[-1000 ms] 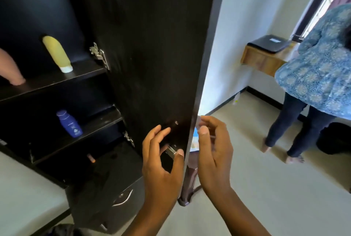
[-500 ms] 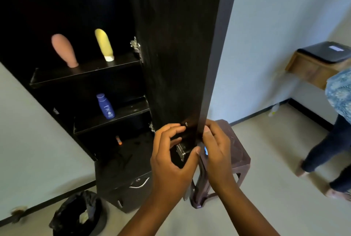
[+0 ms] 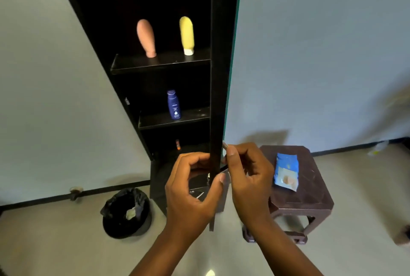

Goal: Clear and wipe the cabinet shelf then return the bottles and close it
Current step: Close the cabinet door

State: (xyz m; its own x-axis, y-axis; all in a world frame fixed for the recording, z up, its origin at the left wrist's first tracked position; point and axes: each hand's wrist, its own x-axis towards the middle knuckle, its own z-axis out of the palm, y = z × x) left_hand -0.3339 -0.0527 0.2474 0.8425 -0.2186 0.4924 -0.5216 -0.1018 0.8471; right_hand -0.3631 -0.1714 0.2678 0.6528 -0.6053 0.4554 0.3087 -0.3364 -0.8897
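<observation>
The dark cabinet door (image 3: 218,64) stands edge-on to me, its inside facing left. My left hand (image 3: 193,189) grips the door's lower edge from the inner side, thumb by the lock. My right hand (image 3: 248,178) is closed on the outer side, pinching a small key or handle at the edge. On the upper shelf (image 3: 159,64) stand a pink bottle (image 3: 146,38) and a yellow bottle (image 3: 187,34), both cap down. A blue bottle (image 3: 173,104) stands upright on the middle shelf (image 3: 190,118). A small orange-tipped item (image 3: 177,144) sits lower down.
A dark brown stool (image 3: 310,195) stands right of the door, carrying a blue wipes packet (image 3: 286,171). A black-lined bin (image 3: 126,213) with crumpled tissue sits on the floor at the left. Pale walls flank the cabinet.
The door has swung leftward toward the cabinet, from showing its broad inner face to edge-on. Both hands stayed on its lower edge. The view turned left; the other person and wall shelf left the frame.
</observation>
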